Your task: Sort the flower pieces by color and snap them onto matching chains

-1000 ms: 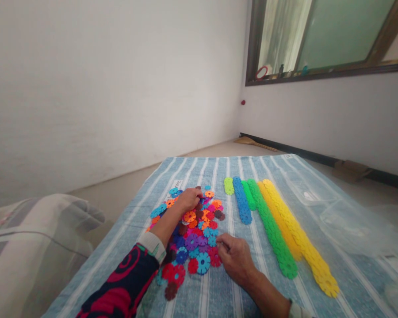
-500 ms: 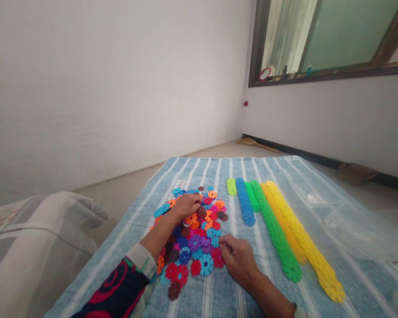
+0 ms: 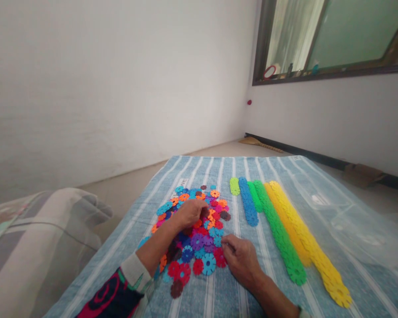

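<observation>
A loose pile of colourful plastic snowflake discs lies on the striped cloth. My left hand reaches over the pile's upper middle with its fingers bent down and closed. A brown disc shows at its fingertips; whether they grip it I cannot tell. By the pile's right edge rests my right hand, its fingers curled together; anything inside is hidden. To the right lie overlapping rows of discs: a short lime row, a blue row, a green row and a yellow row.
Blue-and-white striped cloth covers the table. Clear plastic bags lie along its right side. A draped grey-and-white fabric stands at the left. On the floor behind are a broom and a cardboard piece.
My left hand has shifted slightly toward me and to the right over the pile, to the brown disc. The right hand stays curled at the pile's edge. The view has turned slightly left.
</observation>
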Demonstrator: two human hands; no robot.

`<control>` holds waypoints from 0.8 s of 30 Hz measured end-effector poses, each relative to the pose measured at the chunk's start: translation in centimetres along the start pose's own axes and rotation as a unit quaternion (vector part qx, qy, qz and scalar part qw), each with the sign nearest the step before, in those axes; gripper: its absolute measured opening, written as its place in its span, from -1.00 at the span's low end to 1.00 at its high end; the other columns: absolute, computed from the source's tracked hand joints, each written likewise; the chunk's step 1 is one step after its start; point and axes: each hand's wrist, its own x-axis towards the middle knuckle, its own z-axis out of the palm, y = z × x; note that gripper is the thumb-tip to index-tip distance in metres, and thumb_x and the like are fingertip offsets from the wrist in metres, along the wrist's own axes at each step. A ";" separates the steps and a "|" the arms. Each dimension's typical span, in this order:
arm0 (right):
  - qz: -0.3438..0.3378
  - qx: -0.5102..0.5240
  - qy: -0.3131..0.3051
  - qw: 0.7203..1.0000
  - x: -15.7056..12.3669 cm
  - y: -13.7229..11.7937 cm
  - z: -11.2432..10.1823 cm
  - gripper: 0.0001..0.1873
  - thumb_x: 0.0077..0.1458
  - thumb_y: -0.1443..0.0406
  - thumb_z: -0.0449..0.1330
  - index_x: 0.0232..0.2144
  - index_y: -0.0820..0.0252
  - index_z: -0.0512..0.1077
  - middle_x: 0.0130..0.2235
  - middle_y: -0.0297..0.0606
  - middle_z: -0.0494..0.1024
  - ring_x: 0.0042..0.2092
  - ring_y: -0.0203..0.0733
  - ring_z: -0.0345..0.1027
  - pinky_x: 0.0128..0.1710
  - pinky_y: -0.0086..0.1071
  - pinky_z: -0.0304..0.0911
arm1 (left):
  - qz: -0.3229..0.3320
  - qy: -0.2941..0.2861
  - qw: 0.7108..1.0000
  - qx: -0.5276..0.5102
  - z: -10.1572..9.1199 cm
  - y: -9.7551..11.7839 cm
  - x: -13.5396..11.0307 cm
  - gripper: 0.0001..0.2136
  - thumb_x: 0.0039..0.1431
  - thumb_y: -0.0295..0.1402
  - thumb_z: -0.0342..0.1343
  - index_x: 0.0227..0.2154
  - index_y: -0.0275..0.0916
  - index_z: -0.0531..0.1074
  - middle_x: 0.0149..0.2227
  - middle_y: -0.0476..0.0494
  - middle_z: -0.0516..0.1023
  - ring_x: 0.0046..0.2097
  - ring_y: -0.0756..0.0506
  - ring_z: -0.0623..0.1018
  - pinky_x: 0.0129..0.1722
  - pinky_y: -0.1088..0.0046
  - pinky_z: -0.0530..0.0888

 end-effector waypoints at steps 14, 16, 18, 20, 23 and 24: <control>-0.004 -0.010 -0.006 1.000 -0.2 0.3 0.2 -0.71 0.09 0.31 -0.02 -0.44 0.17 0.50 -0.55 -0.33 0.49 -0.48 -0.27 0.38 -0.45 -0.46 0.01 | -0.082 0.016 0.992 0.096 1.5 0.0 0.0 -0.75 0.20 -0.49 -0.13 -0.19 -0.26 0.44 -0.11 -0.28 0.53 -0.04 -0.18 0.50 -0.05 0.31 0.39; -0.001 -0.013 -0.004 1.000 -0.2 0.3 0.2 -0.70 0.11 0.29 -0.02 -0.43 0.17 0.50 -0.56 -0.33 0.49 -0.48 -0.26 0.38 -0.46 -0.45 0.01 | -0.059 0.020 0.994 0.089 1.5 0.7 -0.6 -0.78 0.19 -0.45 -0.11 -0.25 -0.24 0.44 -0.16 -0.23 0.55 -0.08 -0.17 0.51 -0.10 0.33 0.39; 0.001 -0.013 -0.003 1.000 -0.2 0.2 0.2 -0.69 0.12 0.27 -0.03 -0.43 0.17 0.51 -0.56 -0.33 0.49 -0.49 -0.27 0.38 -0.46 -0.46 0.01 | -0.033 0.013 0.997 0.069 1.5 1.1 -1.0 -0.80 0.20 -0.42 -0.11 -0.33 -0.22 0.44 -0.24 -0.18 0.56 -0.17 -0.15 0.53 -0.17 0.36 0.40; 0.000 -0.012 -0.004 1.000 -0.2 0.1 0.2 -0.68 0.13 0.26 -0.03 -0.44 0.17 0.50 -0.56 -0.32 0.49 -0.49 -0.27 0.38 -0.46 -0.46 0.02 | -0.013 0.001 0.999 0.044 1.3 1.0 -1.1 -0.77 0.21 -0.42 -0.14 -0.36 -0.21 0.44 -0.29 -0.14 0.56 -0.23 -0.12 0.53 -0.21 0.40 0.41; 0.001 -0.011 -0.010 1.000 -0.2 -0.1 0.0 -0.68 0.13 0.26 -0.04 -0.45 0.17 0.50 -0.57 -0.33 0.48 -0.50 -0.26 0.38 -0.46 -0.45 0.02 | -0.035 0.018 0.999 0.029 1.2 0.0 -0.8 -0.74 0.20 -0.48 -0.16 -0.29 -0.21 0.46 -0.24 -0.16 0.57 -0.18 -0.10 0.53 -0.14 0.42 0.41; 0.002 -0.012 -0.011 1.000 -0.2 -0.1 0.0 -0.68 0.13 0.26 -0.04 -0.45 0.17 0.50 -0.57 -0.33 0.49 -0.49 -0.26 0.38 -0.46 -0.45 0.02 | -0.051 0.032 0.998 0.029 1.1 -0.5 -0.7 -0.72 0.19 -0.50 -0.16 -0.25 -0.21 0.47 -0.18 -0.18 0.57 -0.13 -0.10 0.53 -0.10 0.41 0.40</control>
